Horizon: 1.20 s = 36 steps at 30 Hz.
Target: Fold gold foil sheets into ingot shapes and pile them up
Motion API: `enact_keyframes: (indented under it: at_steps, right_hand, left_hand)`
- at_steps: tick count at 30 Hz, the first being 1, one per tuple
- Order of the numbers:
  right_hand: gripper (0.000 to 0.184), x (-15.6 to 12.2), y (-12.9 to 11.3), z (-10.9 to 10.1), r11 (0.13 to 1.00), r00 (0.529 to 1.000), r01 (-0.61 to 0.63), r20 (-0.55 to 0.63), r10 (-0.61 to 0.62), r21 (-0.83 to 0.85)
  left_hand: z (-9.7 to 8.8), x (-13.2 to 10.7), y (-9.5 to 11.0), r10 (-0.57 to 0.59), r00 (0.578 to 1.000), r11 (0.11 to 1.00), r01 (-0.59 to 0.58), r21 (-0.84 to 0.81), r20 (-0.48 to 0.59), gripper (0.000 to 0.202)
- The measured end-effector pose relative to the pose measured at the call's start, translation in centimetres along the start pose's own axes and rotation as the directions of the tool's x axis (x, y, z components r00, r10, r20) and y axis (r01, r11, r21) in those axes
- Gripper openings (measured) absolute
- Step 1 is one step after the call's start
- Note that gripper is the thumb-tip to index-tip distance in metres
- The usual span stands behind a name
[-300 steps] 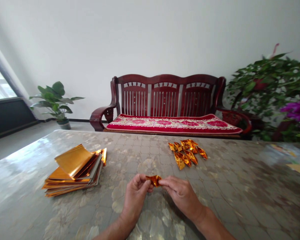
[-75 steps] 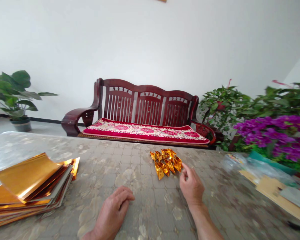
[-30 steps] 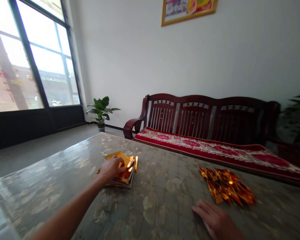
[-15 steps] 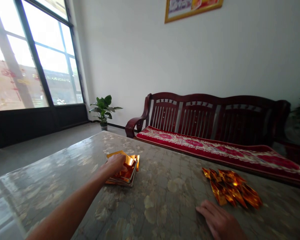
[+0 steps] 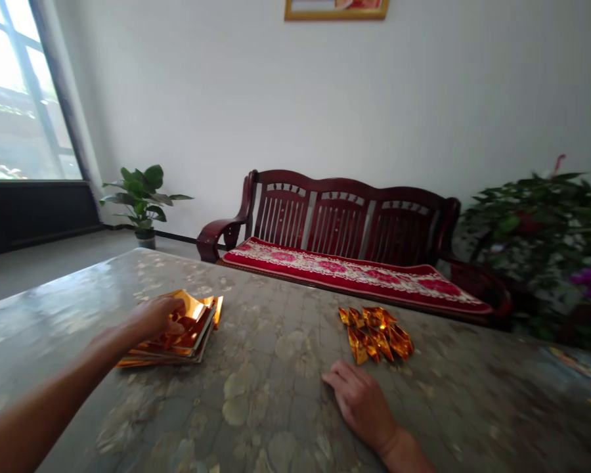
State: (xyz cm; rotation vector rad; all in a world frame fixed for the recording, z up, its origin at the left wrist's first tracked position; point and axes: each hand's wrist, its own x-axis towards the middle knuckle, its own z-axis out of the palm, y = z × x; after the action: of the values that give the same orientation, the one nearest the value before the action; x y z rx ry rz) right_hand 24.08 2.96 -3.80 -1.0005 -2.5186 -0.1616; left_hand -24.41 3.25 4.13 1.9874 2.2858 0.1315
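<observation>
My left hand (image 5: 161, 317) reaches onto a loose stack of shiny gold foil paper sheets (image 5: 190, 338) on the left of the table. Its thumb and fingers are pinched on a gold foil sheet at the top, which bends upward. My right hand (image 5: 362, 402) rests on the tabletop with fingers loosely extended and nothing visible in it. Just beyond it lies a cluster of several folded gold foil pieces (image 5: 377, 334), pointed at the ends; the hand does not touch them.
The table (image 5: 270, 401) has a glossy, flower-patterned cover. Behind it stands a dark red wooden bench (image 5: 325, 213) with a red floral runner (image 5: 335, 266). Potted plants (image 5: 140, 194) flank it. Some flat printed item (image 5: 578, 364) lies at the table's right edge.
The view has turned right, bringing the right-hand plant and purple flowers into sight. My left hand stays at the stack, and my right hand stays near the folded pieces.
</observation>
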Motion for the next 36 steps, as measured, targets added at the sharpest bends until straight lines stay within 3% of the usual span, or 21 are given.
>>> enact_keyframes:
  at_steps: [9, 17, 22, 28, 36]
  right_hand:
    - [0.028, -0.1, 0.1, 0.0, 1.000, 1.000, -0.015, 0.005, 0.015, 0.006]
    - [0.026, -0.2, -0.1, -0.1, 1.000, 1.000, 0.010, -0.002, -0.010, -0.008]
    - [0.028, -0.2, -0.2, -0.2, 1.000, 1.000, 0.012, -0.009, -0.012, -0.021]
    - [0.027, -0.1, -0.3, -0.3, 0.999, 1.000, 0.019, -0.019, -0.019, -0.044]
    - [0.030, -0.1, -0.2, 0.0, 1.000, 1.000, 0.007, -0.027, -0.007, -0.016]
  left_hand:
    - [0.5, -0.1, -0.2, 0.026, 0.999, 0.998, -0.024, 0.057, -0.035, 0.009]
    - [0.8, -0.7, 0.0, 0.052, 0.998, 0.991, -0.046, 0.127, -0.042, 0.016]
    - [2.0, -0.5, -0.5, 0.089, 0.993, 0.985, -0.075, 0.157, -0.083, 0.024]
    - [3.2, -0.5, -1.0, 0.112, 0.985, 0.986, -0.093, 0.139, -0.135, 0.017]
    - [2.3, -1.3, -0.9, 0.099, 0.983, 0.993, -0.089, 0.072, -0.152, 0.019]
